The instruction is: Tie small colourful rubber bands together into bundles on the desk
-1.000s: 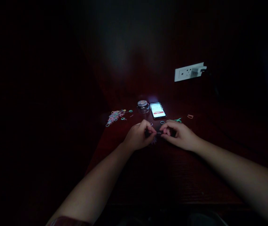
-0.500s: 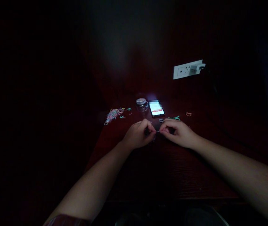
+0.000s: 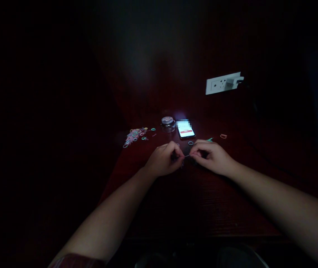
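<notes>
My left hand (image 3: 165, 160) and my right hand (image 3: 213, 157) face each other low over the dark red table, thumbs and forefingers pinched. Between the fingertips runs a thin pale elastic band (image 3: 187, 156), drawn out in a short line; each hand grips one end. Just beyond the fingers lies a small greyish hair band (image 3: 190, 143). A green piece (image 3: 209, 140) shows partly behind my right hand. Under my left fingertips, some small pale bits are too dim to make out.
A heap of colourful small hair bands (image 3: 134, 137) lies at the left. Behind my hands stand a clear lidded jar (image 3: 168, 125) and a phone with a lit screen (image 3: 186, 130). An orange band (image 3: 223, 136) lies to the right. A socket (image 3: 217, 85) with a plugged-in cable is on the wall.
My right hand has shifted slightly, and a bit more of the pale band shows between the fingertips. More of the green piece is now covered by my right hand.
</notes>
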`<action>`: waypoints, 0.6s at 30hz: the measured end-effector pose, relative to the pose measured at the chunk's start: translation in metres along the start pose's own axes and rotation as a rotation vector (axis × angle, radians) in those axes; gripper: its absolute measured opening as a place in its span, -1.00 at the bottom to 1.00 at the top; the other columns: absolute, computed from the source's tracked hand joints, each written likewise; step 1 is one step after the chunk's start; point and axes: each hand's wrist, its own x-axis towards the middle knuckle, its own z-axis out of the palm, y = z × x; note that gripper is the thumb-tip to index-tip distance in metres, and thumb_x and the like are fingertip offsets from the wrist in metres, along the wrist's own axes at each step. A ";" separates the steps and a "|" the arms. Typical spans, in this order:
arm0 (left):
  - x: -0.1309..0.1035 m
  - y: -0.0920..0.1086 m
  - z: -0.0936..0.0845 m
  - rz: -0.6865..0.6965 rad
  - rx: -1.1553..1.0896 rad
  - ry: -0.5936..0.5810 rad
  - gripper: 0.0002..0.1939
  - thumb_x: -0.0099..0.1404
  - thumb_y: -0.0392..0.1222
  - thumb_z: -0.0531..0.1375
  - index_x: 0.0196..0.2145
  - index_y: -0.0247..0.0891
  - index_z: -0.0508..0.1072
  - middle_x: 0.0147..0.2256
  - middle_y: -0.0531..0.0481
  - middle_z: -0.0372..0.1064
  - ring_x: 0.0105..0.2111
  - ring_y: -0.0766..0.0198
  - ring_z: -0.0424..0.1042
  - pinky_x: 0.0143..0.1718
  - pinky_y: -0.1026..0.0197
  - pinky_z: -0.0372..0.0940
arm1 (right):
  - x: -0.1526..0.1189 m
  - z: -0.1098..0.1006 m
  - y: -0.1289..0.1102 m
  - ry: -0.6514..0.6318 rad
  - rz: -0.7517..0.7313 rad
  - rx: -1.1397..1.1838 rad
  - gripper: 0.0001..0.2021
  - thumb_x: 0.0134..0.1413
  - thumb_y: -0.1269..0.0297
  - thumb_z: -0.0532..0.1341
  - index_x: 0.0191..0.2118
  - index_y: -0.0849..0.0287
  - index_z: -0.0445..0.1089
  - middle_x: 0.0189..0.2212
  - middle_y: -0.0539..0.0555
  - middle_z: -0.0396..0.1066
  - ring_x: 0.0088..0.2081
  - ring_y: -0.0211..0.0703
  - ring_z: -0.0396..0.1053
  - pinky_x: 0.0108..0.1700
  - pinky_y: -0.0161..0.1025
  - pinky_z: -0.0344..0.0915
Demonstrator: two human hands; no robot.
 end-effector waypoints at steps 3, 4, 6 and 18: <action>0.000 0.001 -0.001 0.002 0.004 0.001 -0.86 0.23 -0.20 0.17 -0.32 -0.19 0.21 -0.34 0.02 0.45 -0.36 0.30 0.40 -0.30 0.20 0.28 | -0.001 0.001 0.000 -0.004 0.040 0.029 -0.98 0.08 0.38 0.22 -0.34 0.19 0.39 -0.47 0.00 0.29 -0.47 -0.29 0.24 -0.40 -0.31 0.21; 0.001 0.001 -0.001 0.002 0.007 0.001 -0.86 0.23 -0.20 0.17 -0.32 -0.19 0.22 -0.34 0.02 0.45 -0.36 0.30 0.40 -0.30 0.21 0.28 | -0.002 0.001 0.000 -0.016 0.054 0.042 -0.96 0.06 0.37 0.23 -0.31 0.19 0.39 -0.46 0.00 0.31 -0.47 -0.29 0.25 -0.42 -0.32 0.21; 0.001 0.001 -0.002 -0.004 0.014 -0.007 -0.87 0.23 -0.19 0.17 -0.32 -0.20 0.23 -0.34 0.02 0.45 -0.36 0.30 0.40 -0.30 0.20 0.28 | -0.003 0.002 -0.001 -0.053 0.068 0.064 -0.87 0.03 0.35 0.26 -0.25 0.19 0.37 -0.43 0.00 0.33 -0.47 -0.30 0.25 -0.46 -0.34 0.20; 0.001 0.001 -0.001 -0.018 0.011 -0.035 -0.88 0.26 -0.16 0.17 -0.30 -0.19 0.27 -0.34 0.02 0.46 -0.34 0.28 0.43 -0.28 0.19 0.30 | -0.001 0.003 -0.002 -0.077 0.091 0.051 -0.90 0.12 0.29 0.20 -0.37 0.19 0.40 -0.53 -0.02 0.29 -0.50 -0.28 0.22 -0.44 -0.31 0.20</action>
